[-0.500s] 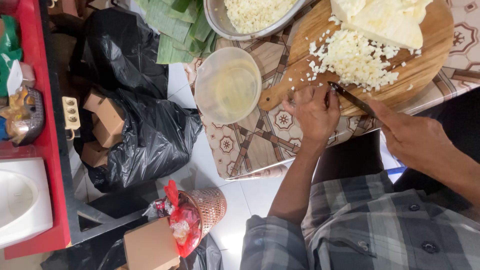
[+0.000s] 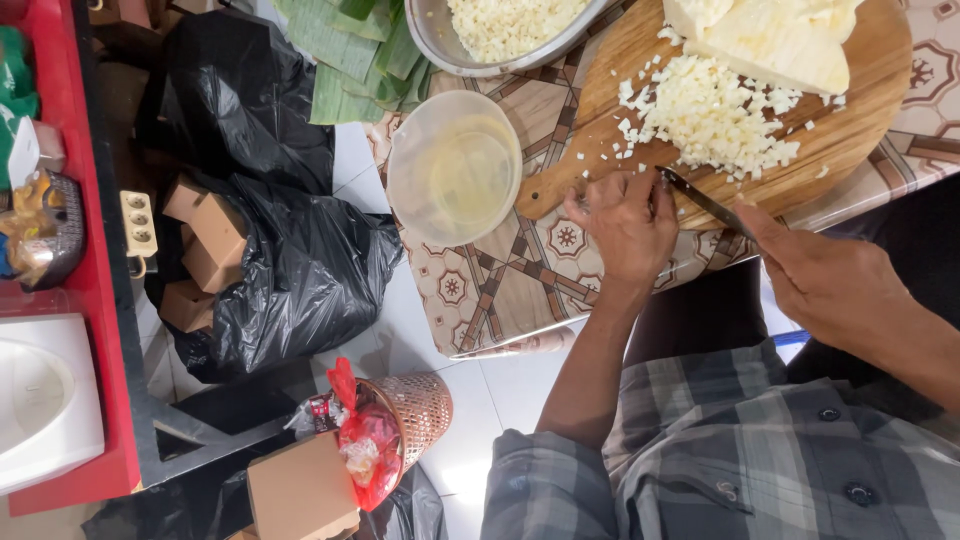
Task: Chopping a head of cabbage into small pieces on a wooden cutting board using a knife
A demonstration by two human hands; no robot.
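My right hand (image 2: 835,285): closed around the handle of a knife (image 2: 705,203), blade tip at the near edge of the round wooden cutting board (image 2: 600,150). My left hand (image 2: 622,222): fingers curled, resting on the board's edge beside the blade, holding nothing I can make out. Chopped white pieces (image 2: 715,120): heaped mid-board, uncut pale block (image 2: 770,45) behind. Clear plastic tub (image 2: 455,168): on the patterned counter (image 2: 500,290), touching the board. Metal bowl (image 2: 500,30) of chopped pieces: beyond.

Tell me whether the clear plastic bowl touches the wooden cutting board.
Cannot tell. In the head view the clear plastic bowl sits right beside the wooden cutting board, its rim meeting or overlapping the board's edge, but no plain contact or gap shows.
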